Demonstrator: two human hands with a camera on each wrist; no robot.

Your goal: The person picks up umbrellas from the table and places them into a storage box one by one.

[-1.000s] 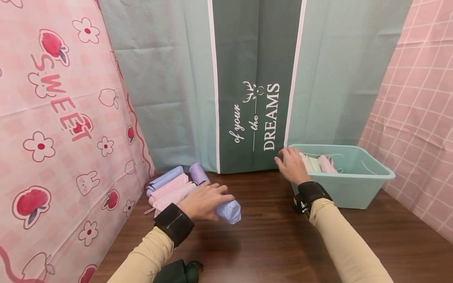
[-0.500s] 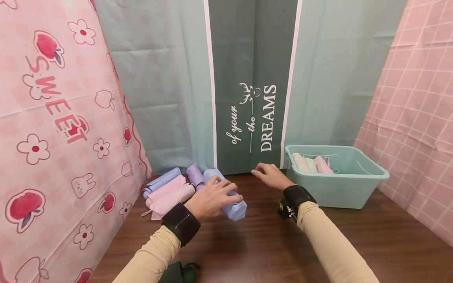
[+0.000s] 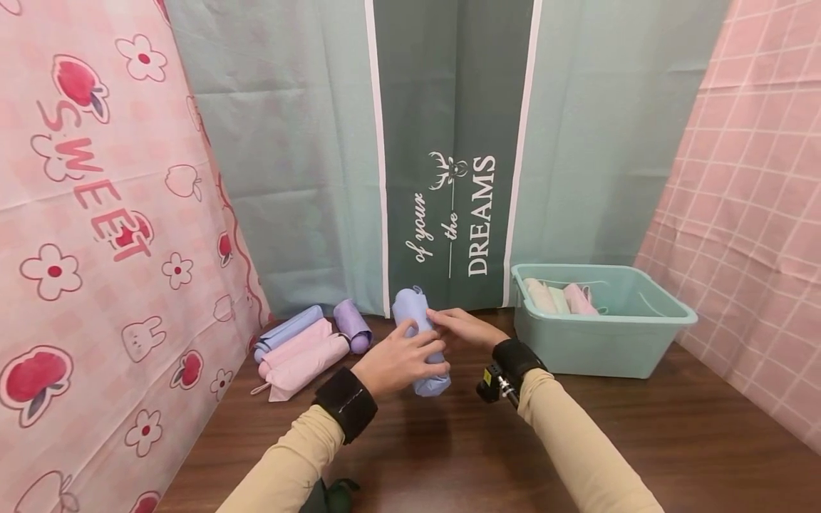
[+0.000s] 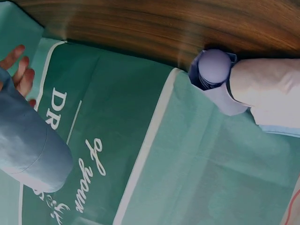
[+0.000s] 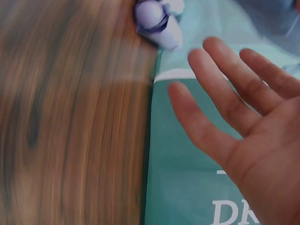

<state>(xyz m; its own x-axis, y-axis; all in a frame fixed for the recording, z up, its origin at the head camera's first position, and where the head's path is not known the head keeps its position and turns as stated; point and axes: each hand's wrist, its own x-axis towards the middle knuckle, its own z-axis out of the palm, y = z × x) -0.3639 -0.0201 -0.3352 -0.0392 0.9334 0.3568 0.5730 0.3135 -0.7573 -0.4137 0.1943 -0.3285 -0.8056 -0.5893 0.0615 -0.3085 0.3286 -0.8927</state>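
My left hand [image 3: 398, 360] grips a folded light-blue umbrella [image 3: 412, 305], its fingers over the side and its far end tilted up. In the left wrist view the blue umbrella [image 4: 33, 145] fills the lower left. My right hand [image 3: 471, 328] is at the umbrella's right side, fingertips close to its upper part. The right wrist view shows that hand [image 5: 253, 122] with fingers spread and fairly straight, the palm bare. Left of the held umbrella lie a purple folded umbrella [image 3: 351, 324], two pink umbrellas [image 3: 311, 360] and another blue one [image 3: 290, 331].
A teal bin [image 3: 603, 349] stands at the right on the brown wooden table [image 3: 500, 449], with cream, green and pink folded umbrellas [image 3: 580, 299] at its left end. A green curtain [image 3: 442, 107] hangs behind. A dark green object [image 3: 336, 495] shows at the front edge.
The left hand has lifted the blue umbrella away from the others and tilted its far end up. The right hand has moved from the bin leftward to the umbrella.
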